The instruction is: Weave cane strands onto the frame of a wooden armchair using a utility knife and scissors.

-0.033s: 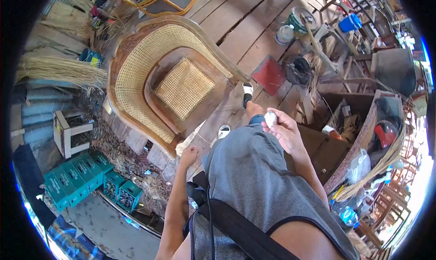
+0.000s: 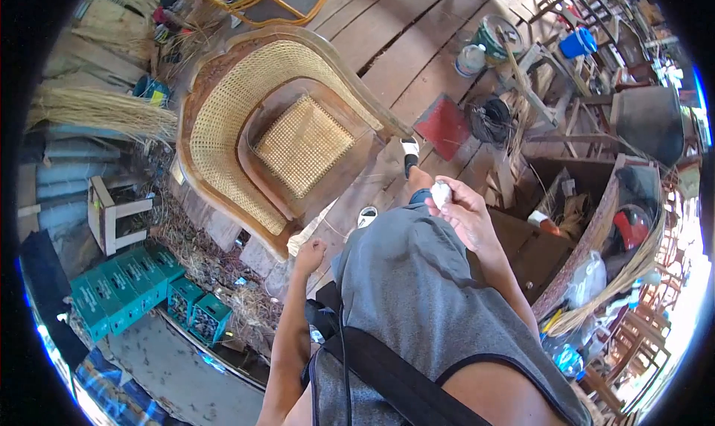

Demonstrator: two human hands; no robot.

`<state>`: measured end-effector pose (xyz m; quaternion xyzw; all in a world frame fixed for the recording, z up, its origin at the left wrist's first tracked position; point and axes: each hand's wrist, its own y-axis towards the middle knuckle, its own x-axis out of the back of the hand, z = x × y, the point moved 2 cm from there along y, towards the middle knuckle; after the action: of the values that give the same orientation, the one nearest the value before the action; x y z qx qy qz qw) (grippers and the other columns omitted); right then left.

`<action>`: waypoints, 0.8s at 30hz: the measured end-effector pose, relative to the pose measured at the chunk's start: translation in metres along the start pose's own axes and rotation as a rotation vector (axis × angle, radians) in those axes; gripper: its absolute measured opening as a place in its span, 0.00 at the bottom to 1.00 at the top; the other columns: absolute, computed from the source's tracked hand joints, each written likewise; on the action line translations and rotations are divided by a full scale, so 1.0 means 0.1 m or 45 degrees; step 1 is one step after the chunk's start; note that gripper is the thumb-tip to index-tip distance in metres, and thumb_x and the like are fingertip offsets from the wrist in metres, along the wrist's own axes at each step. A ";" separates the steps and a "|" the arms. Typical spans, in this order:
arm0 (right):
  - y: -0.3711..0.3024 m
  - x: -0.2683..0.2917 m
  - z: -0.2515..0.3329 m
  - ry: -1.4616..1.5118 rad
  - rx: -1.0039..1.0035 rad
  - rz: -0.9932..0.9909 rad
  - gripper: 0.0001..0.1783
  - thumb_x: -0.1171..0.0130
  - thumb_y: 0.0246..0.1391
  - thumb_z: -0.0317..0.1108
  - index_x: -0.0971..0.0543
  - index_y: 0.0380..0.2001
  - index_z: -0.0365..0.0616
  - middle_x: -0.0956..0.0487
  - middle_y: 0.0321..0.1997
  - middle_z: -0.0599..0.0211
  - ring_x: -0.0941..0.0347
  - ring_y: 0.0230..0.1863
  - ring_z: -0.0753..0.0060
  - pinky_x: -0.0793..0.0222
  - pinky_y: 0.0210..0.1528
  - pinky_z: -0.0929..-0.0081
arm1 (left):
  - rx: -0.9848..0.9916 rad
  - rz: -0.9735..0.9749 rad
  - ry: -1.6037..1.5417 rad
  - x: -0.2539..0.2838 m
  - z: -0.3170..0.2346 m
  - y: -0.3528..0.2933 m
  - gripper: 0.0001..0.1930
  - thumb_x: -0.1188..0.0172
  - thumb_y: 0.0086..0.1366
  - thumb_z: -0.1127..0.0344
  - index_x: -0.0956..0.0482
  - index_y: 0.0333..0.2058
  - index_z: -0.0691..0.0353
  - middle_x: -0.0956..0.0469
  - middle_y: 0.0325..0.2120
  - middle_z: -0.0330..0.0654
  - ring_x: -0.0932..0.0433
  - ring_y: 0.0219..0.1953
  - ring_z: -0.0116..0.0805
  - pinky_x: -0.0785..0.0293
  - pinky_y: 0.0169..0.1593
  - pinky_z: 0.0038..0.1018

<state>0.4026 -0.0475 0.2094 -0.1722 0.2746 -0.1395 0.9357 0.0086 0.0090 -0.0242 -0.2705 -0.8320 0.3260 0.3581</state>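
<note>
Right hand [image 2: 468,211]: raised in front of the torso, palm turned partly upward; a small white lump [image 2: 442,194] is gripped between the thumb and fingertips. Left hand [image 2: 310,255]: held lower, fingers loosely curled; whether anything is enclosed cannot be told.

The left hand is placed just beside the near front end of a wooden armchair [image 2: 246,158]; contact cannot be confirmed. The chair is stood upright on the plank floor [image 2: 413,50], ahead and to the left. Its curved back and its square seat panel [image 2: 305,147] are filled with woven cane. A grey sleeveless top [image 2: 402,269] is worn, crossed by 1 black strap [image 2: 395,374]. 2 white shoes are seen below, 1 of them [image 2: 408,147] set beside the chair's far front end.

Beyond the chair, to the right, a red square piece [image 2: 442,126] is laid flat, with a black coil [image 2: 489,118] just beside it. Farther off, a clear plastic jug [image 2: 471,59] is stood near a green bucket [image 2: 482,45]. To the right, a clear plastic bag [image 2: 587,278] is noted. On the far left, a straw bundle [image 2: 97,109] and green crates [image 2: 123,288] are observed.
</note>
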 end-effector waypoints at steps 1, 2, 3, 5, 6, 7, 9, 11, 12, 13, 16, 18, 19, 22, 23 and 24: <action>0.12 -0.02 0.03 0.044 -0.003 0.045 0.26 0.48 0.57 0.19 0.35 0.60 0.35 0.26 0.50 0.60 0.24 0.51 0.65 0.27 0.53 0.71 | -0.012 -0.085 -0.027 -0.06 0.04 0.05 0.19 0.43 0.61 0.53 0.19 0.41 0.64 0.18 0.34 0.53 0.18 0.40 0.42 0.25 0.45 0.33; 0.21 0.01 0.15 0.034 -0.021 0.059 0.26 0.48 0.57 0.19 0.35 0.60 0.35 0.26 0.50 0.60 0.24 0.51 0.65 0.27 0.53 0.71 | 0.002 -0.091 -0.046 -0.16 -0.08 0.04 0.19 0.43 0.61 0.53 0.19 0.41 0.64 0.18 0.34 0.53 0.18 0.40 0.42 0.25 0.45 0.33; 0.31 0.04 0.24 0.057 -0.069 0.089 0.25 0.48 0.57 0.19 0.34 0.59 0.35 0.26 0.50 0.59 0.24 0.50 0.65 0.27 0.53 0.71 | 0.023 -0.111 -0.099 -0.27 -0.19 0.04 0.19 0.43 0.61 0.54 0.19 0.41 0.64 0.18 0.33 0.52 0.18 0.39 0.42 0.25 0.45 0.32; 0.60 0.09 0.34 0.065 -0.177 0.140 0.23 0.48 0.57 0.19 0.33 0.57 0.36 0.24 0.49 0.60 0.24 0.50 0.65 0.25 0.51 0.71 | 0.070 -0.177 -0.170 -0.42 -0.40 0.05 0.19 0.43 0.61 0.54 0.19 0.40 0.64 0.18 0.33 0.52 0.18 0.39 0.41 0.25 0.45 0.32; 0.74 0.17 0.38 0.060 -0.206 0.174 0.23 0.48 0.57 0.19 0.33 0.57 0.36 0.24 0.49 0.60 0.24 0.50 0.65 0.25 0.51 0.71 | 0.127 -0.186 -0.214 -0.55 -0.50 0.05 0.18 0.43 0.61 0.55 0.19 0.40 0.64 0.18 0.32 0.51 0.18 0.38 0.41 0.25 0.45 0.32; 0.89 0.26 0.39 0.063 -0.244 0.222 0.23 0.48 0.57 0.19 0.33 0.57 0.37 0.24 0.48 0.60 0.24 0.49 0.65 0.25 0.50 0.71 | 0.187 -0.196 -0.257 -0.68 -0.59 0.05 0.17 0.43 0.61 0.55 0.19 0.40 0.64 0.18 0.32 0.50 0.18 0.38 0.41 0.24 0.44 0.32; 1.19 0.49 0.51 0.030 -0.316 0.258 0.22 0.46 0.57 0.21 0.31 0.55 0.39 0.23 0.46 0.62 0.23 0.47 0.66 0.24 0.48 0.73 | 0.253 -0.202 -0.356 -0.88 -1.00 0.02 0.16 0.42 0.62 0.56 0.19 0.39 0.64 0.17 0.32 0.50 0.18 0.37 0.41 0.24 0.43 0.33; 1.55 0.62 0.68 -0.075 -0.390 0.286 0.22 0.45 0.57 0.21 0.31 0.55 0.40 0.23 0.46 0.63 0.23 0.46 0.68 0.25 0.47 0.74 | 0.326 -0.179 -0.368 -1.09 -1.24 0.07 0.15 0.43 0.63 0.57 0.20 0.39 0.63 0.17 0.30 0.46 0.18 0.35 0.40 0.23 0.39 0.33; 1.64 0.70 0.70 -0.174 -0.455 0.274 0.22 0.44 0.56 0.21 0.31 0.55 0.40 0.23 0.46 0.63 0.23 0.45 0.70 0.25 0.46 0.75 | 0.374 -0.173 -0.380 -1.16 -1.33 0.00 0.15 0.43 0.63 0.57 0.20 0.39 0.63 0.17 0.30 0.46 0.18 0.35 0.40 0.23 0.39 0.33; 1.79 0.80 0.69 -0.218 -0.405 0.349 0.22 0.43 0.55 0.22 0.30 0.54 0.39 0.23 0.44 0.65 0.25 0.41 0.76 0.28 0.43 0.80 | 0.284 -0.146 -0.319 -1.20 -1.45 -0.03 0.15 0.43 0.63 0.57 0.21 0.39 0.62 0.18 0.30 0.47 0.18 0.35 0.40 0.23 0.39 0.34; 2.11 1.03 0.70 -0.319 -0.476 0.427 0.21 0.42 0.55 0.23 0.29 0.53 0.38 0.24 0.43 0.68 0.28 0.39 0.80 0.31 0.40 0.83 | 0.181 -0.130 -0.255 -1.36 -1.62 -0.17 0.14 0.43 0.63 0.58 0.23 0.40 0.62 0.19 0.32 0.49 0.18 0.37 0.42 0.24 0.42 0.34; 2.26 1.33 0.58 -0.422 -0.584 0.486 0.21 0.44 0.53 0.22 0.28 0.51 0.36 0.25 0.40 0.69 0.29 0.37 0.80 0.32 0.38 0.82 | 0.100 -0.164 -0.161 -1.33 -1.89 -0.14 0.13 0.44 0.62 0.62 0.22 0.42 0.62 0.18 0.33 0.47 0.18 0.36 0.39 0.24 0.42 0.32; 2.34 1.47 0.46 -0.417 -0.683 0.586 0.20 0.45 0.51 0.21 0.29 0.49 0.38 0.26 0.41 0.69 0.29 0.39 0.78 0.30 0.39 0.80 | 0.092 -0.150 -0.118 -1.44 -1.75 -0.07 0.13 0.43 0.62 0.63 0.23 0.43 0.63 0.19 0.36 0.50 0.18 0.37 0.43 0.24 0.44 0.33; 2.38 1.90 0.07 -0.736 -0.967 0.508 0.20 0.45 0.48 0.21 0.29 0.47 0.43 0.27 0.37 0.72 0.27 0.35 0.79 0.25 0.37 0.77 | 0.083 -0.122 -0.261 -1.56 -1.61 0.29 0.13 0.43 0.63 0.63 0.24 0.44 0.63 0.19 0.36 0.51 0.19 0.38 0.46 0.24 0.43 0.36; 2.36 2.15 -0.19 -0.782 -1.076 0.521 0.19 0.44 0.49 0.22 0.29 0.46 0.43 0.26 0.36 0.71 0.25 0.34 0.78 0.24 0.37 0.77 | 0.112 -0.149 -0.278 -1.58 -1.46 0.46 0.13 0.43 0.63 0.63 0.24 0.44 0.63 0.19 0.36 0.51 0.19 0.38 0.46 0.24 0.43 0.36; 2.34 2.38 -0.50 -0.791 -1.184 0.507 0.16 0.43 0.52 0.25 0.28 0.46 0.42 0.26 0.34 0.70 0.24 0.34 0.77 0.25 0.35 0.77 | 0.132 -0.230 -0.270 -1.55 -1.26 0.70 0.14 0.43 0.63 0.62 0.24 0.44 0.63 0.19 0.35 0.51 0.19 0.38 0.47 0.24 0.42 0.37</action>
<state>0.6060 0.0670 -0.0343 -0.5421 0.0473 0.2308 0.8067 0.2134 -0.0082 -0.0736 -0.1396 -0.8681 0.3618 0.3098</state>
